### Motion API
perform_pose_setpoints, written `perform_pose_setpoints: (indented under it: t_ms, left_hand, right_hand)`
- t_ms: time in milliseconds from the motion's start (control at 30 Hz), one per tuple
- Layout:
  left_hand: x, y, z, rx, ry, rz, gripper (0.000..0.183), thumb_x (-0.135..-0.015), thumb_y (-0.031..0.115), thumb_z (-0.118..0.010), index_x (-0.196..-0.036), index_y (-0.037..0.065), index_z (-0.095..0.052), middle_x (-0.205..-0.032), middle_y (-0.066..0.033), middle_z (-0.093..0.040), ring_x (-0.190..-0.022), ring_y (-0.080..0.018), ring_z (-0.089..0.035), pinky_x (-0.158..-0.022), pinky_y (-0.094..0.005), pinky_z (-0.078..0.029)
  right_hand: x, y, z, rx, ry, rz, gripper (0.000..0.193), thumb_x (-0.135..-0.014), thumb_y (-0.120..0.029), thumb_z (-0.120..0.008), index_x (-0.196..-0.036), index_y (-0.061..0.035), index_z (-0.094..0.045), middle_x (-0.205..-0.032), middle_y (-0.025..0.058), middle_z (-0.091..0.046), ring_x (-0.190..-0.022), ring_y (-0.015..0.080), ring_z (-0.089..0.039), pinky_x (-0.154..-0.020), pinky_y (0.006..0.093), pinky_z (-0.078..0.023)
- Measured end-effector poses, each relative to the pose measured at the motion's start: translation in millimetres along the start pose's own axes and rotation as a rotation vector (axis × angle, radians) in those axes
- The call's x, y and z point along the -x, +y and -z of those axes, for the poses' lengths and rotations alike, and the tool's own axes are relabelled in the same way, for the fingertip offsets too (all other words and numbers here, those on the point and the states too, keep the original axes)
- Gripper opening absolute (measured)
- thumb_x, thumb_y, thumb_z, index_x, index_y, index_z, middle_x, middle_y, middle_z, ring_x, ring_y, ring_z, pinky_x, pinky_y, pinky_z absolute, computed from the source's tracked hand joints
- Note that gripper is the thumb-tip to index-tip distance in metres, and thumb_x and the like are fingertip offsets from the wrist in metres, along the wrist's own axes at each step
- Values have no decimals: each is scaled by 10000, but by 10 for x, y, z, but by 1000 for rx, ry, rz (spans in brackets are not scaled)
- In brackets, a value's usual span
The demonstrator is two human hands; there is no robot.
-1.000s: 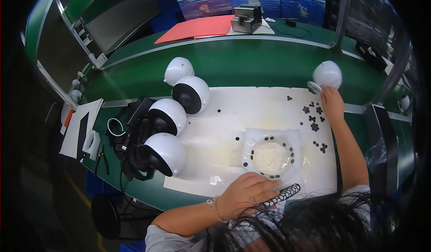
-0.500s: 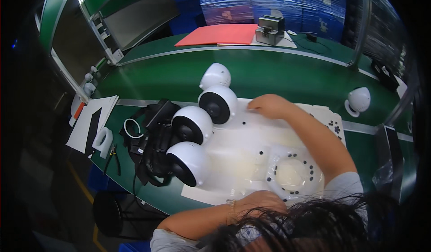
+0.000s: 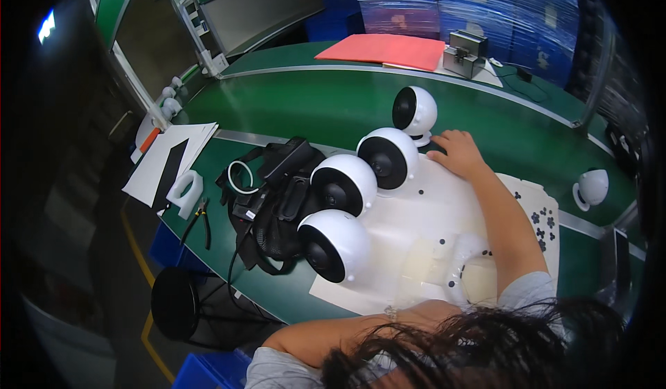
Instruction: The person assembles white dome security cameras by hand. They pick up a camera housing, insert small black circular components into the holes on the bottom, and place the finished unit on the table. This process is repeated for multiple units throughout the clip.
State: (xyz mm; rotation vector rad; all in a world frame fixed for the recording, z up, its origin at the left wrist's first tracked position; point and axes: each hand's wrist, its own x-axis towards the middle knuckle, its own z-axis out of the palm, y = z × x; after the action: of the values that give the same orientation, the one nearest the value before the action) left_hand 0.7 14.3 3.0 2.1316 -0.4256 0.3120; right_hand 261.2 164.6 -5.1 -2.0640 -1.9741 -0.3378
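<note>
Left of the white sheet (image 3: 444, 212), we have dark-handled pliers (image 3: 204, 214) and black strapped gear (image 3: 277, 188). Along the sheet's left edge stand three white ball-shaped cameras (image 3: 350, 240); a fourth camera (image 3: 423, 108) stands upright just beyond its far edge. At the sheet's near edge, hair (image 3: 444, 340) mostly hides our left hand (image 3: 433, 310), so we cannot tell its grip. Over the sheet's far edge, our right hand (image 3: 460, 155) lies unclenched, just beside the fourth camera. Small black pads (image 3: 543, 229) dot the sheet's right end; past it sits another white camera (image 3: 594, 186).
</note>
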Motion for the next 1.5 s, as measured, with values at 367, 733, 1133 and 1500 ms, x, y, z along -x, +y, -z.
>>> perform_pose_setpoints:
  t_ms: [367, 733, 1133, 1500]
  left_hand:
    - [-39, 76, 115, -15, -88, 1, 416, -639, 101, -609, -1043, 70, -512, -926, -105, -547, -888, -289, -534, -785, -377, -437]
    - [81, -131, -215, 9, -55, 242, 467, -657, 75, -600, -1117, 105, -521, -933, -112, -575, -883, -284, -553, -749, -369, -456]
    - [-15, 145, -94, -47, 7, 37, 544, -626, 73, -618, -1164, 104, -542, -922, -93, -588, -804, -278, -542, -720, -347, -453]
    - [-85, 375, -114, 149, 504, 359, 231, -694, -26, -662, -922, 1, -642, -776, -125, -628, -676, -185, -603, -615, -263, -464]
  right_hand:
    - [-152, -167, -370, -119, 117, 164, 354, -796, -384, -557, -1031, -124, -607, -1110, 60, -558, -1084, 228, -466, -967, 425, -271]
    - [191, 345, 501, -103, 429, -336, 243, -822, -248, -562, -844, -9, -599, -776, 123, -621, -680, 296, -586, -664, 376, -457]
    - [2418, -454, 1654, -1588, 131, -635, 195, -864, -167, -526, -977, -10, -493, -715, 42, -580, -566, 89, -548, -521, 203, -432]
    - [2951, -478, 1622, -852, 249, -54, 524, -685, -213, -736, -1094, -29, -466, -1015, 118, -532, -941, 212, -529, -751, 348, -438]
